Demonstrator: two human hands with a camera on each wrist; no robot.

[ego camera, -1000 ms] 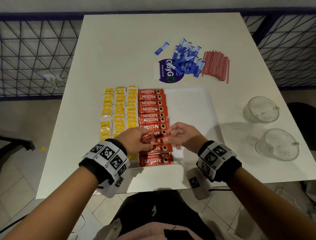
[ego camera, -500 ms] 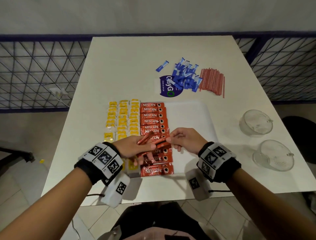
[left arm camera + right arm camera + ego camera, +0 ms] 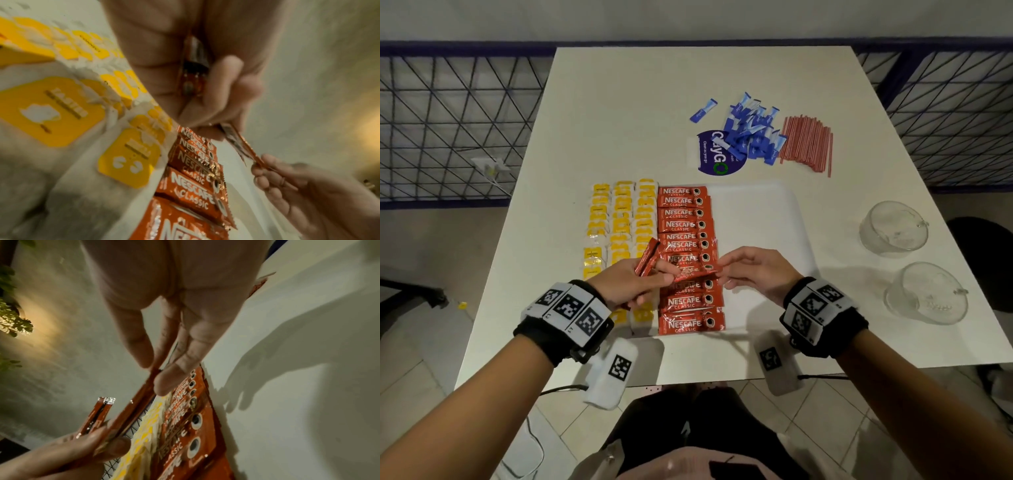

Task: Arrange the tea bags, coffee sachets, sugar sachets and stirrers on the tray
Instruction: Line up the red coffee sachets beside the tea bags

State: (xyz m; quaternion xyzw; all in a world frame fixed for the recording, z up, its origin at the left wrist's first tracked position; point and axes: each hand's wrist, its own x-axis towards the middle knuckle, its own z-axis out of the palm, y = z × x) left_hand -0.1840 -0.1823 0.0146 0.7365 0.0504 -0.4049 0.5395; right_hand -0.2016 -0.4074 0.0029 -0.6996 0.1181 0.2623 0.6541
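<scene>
A white tray (image 3: 756, 212) holds columns of yellow tea bags (image 3: 621, 219) on its left and a column of red coffee sachets (image 3: 685, 226) down its middle. My left hand (image 3: 633, 284) grips a small bunch of red coffee sachets (image 3: 648, 257) above the tray. One sachet (image 3: 698, 270) from that bunch stretches across to my right hand (image 3: 750, 270), which pinches its far end (image 3: 153, 378) between thumb and fingers. Blue sugar sachets (image 3: 751, 130) and red stirrers (image 3: 806, 144) lie in piles on the table beyond the tray.
A blue round sticker (image 3: 714, 156) lies under the sugar pile, and one blue sachet (image 3: 703, 110) lies apart to its left. Two clear glass cups (image 3: 893, 228) (image 3: 924, 293) stand at the table's right. Wire mesh fencing (image 3: 448, 120) flanks the white table (image 3: 637, 102).
Both hands have risen off the coffee column. The left hand's bunch now tilts upward, and one sachet is drawn out sideways between the two hands.
</scene>
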